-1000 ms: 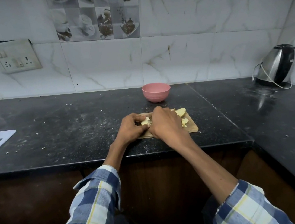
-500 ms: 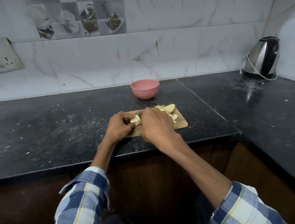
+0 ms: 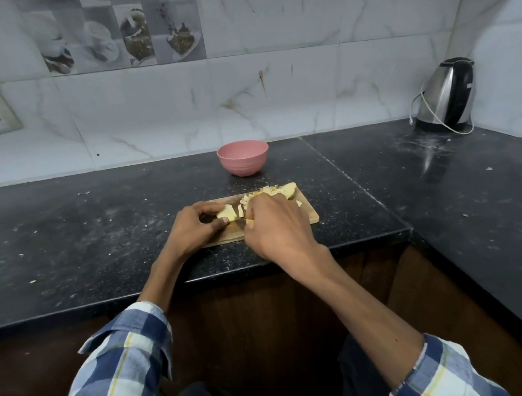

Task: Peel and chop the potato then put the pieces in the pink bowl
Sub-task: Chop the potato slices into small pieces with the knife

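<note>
A peeled potato piece (image 3: 226, 213) lies on the wooden cutting board (image 3: 308, 215) at the counter's (image 3: 95, 236) front edge, pinched by the left hand (image 3: 191, 228). The right hand (image 3: 276, 225) curls around a knife (image 3: 241, 214), mostly hidden, cutting beside it. Chopped pieces (image 3: 281, 191) sit at the board's far edge; the pink bowl (image 3: 243, 157) stands behind.

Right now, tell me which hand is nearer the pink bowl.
Right. The right hand lies on the cutting board almost directly in front of the pink bowl, its knuckles toward it. The left hand grips a potato piece further left and slightly farther away.
</note>
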Available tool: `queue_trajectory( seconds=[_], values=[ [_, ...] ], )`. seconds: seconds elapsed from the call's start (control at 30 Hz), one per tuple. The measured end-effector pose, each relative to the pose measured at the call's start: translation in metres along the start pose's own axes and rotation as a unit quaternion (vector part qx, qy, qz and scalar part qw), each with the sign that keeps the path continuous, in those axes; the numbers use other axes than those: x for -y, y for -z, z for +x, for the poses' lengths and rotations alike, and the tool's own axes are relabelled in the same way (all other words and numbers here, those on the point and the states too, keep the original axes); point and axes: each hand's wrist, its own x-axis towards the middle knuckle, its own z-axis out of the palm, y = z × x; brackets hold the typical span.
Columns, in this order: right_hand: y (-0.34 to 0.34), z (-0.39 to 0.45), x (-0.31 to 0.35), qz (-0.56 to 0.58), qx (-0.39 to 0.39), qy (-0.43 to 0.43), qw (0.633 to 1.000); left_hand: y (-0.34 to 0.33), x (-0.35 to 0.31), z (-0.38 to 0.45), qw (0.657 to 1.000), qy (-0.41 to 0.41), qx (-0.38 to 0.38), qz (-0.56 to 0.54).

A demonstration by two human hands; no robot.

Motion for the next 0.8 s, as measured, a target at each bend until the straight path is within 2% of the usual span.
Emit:
queue_trajectory(
  seconds=[0.13, 0.23, 0.8],
  values=[
    [-0.011, 0.013, -0.006, 0.032, -0.052, -0.007, 0.998, 0.004, 0.001, -0.002, 1.000, 0.002, -0.009, -0.007],
    [-0.022, 0.026, -0.005, 0.039, -0.059, -0.014, 0.997, 0.004, 0.001, -0.003, 1.000, 0.000, -0.017, -0.011],
    [-0.034, 0.062, 0.028, -0.001, 0.001, 0.000, 1.000, 0.000, 0.004, -0.003, 0.998, -0.022, -0.050, -0.016]
  ],
)
